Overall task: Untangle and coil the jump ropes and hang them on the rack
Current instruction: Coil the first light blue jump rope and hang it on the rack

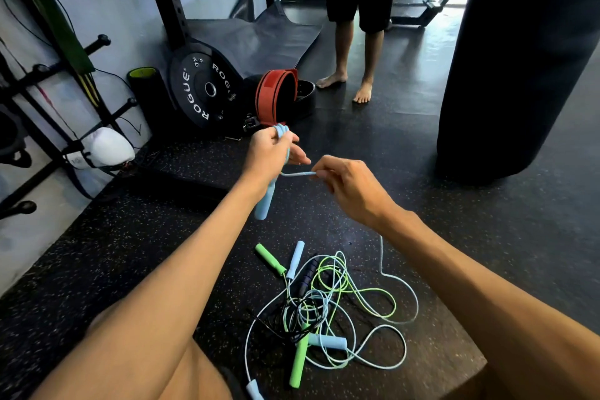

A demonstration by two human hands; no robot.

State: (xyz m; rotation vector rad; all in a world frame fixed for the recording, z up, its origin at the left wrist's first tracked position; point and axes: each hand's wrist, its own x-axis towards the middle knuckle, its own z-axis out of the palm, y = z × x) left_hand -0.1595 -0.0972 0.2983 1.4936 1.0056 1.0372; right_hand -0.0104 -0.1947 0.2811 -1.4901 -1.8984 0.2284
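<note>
- Left hand (271, 153) gripped the blue rope's coil (281, 130), handle (264, 204) hanging below; my right hand (350, 187) pinched its loose strand (297, 174).
- Tangled pile (324, 312) lay near the platform's (130, 253) front right corner.
- I judged: keep that strand taut, wind even loops.

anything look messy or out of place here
Yes: the jump ropes on the speckled mat lie in a knot, green, light blue and dark cords crossing, handles pointing every way. The left hand grips a partly coiled light blue rope; the right hand pinches its cord.
</note>
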